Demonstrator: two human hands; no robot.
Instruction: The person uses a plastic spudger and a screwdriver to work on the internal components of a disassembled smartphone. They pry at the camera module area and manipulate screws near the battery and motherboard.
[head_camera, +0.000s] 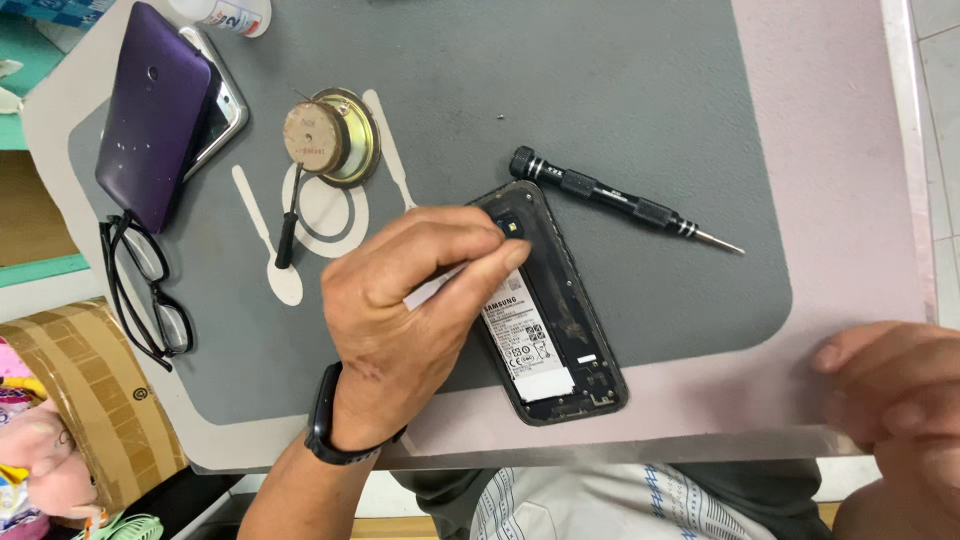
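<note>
On the grey rubbery work mat (650, 90), near its front edge, lies the black smartphone with its back cover removed (553, 310), battery label showing. The left hand (400, 310) rests over its left side, fingers pinched together at the upper corner, seemingly on something thin; what, I cannot tell. A slip there could gouge the battery or nearby parts. The right hand (895, 385), loosely curled and holding nothing, sits at the table edge, so the phone could skid. A black precision screwdriver (620, 200) lies just beyond.

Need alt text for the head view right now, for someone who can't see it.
Left hand rests on an opened phone on a grey mat, fingertips near its top. Right hand sits at the table edge; a screwdriver, speaker, glasses lie around.
</note>
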